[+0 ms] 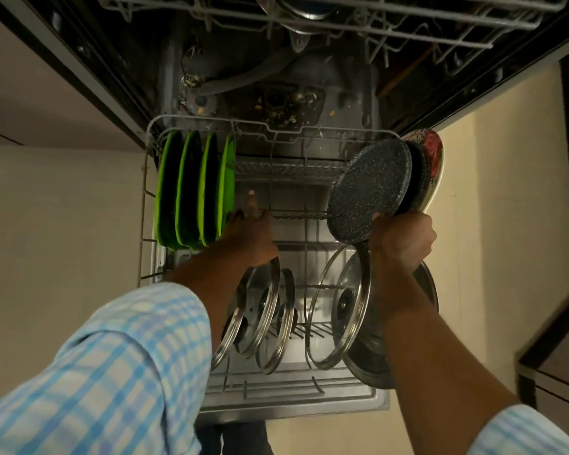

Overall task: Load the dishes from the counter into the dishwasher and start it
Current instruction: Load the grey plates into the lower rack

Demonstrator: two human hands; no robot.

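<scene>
Blue-checked sleeves (pixel 112 372) frame the shot as a person leans over an open dishwasher (pixel 342 87), its lower rack (pixel 144 205) drawn out over the dropped door (pixel 293 403). The right hand (pixel 403 241) clenches the near edge of a speckled dark pan (pixel 368 188), held tilted on edge at the rack's right side, just in front of another dark round dish (pixel 419 178) and a floral plate (pixel 433 159). The left hand (pixel 255 236) reaches to the rack's middle with one finger straight out over the wire tines, just beside four green plates (pixel 194 188) standing upright in the far left corner; whether it grips anything cannot be told. Steel-rimmed glass lids (pixel 266 307) stand on edge in the near rows, with a steel vessel (pixel 372 369) at the near right under the right forearm. Food scraps (pixel 283 106) litter the tub floor beneath the upper rack (pixel 375 24).
</scene>
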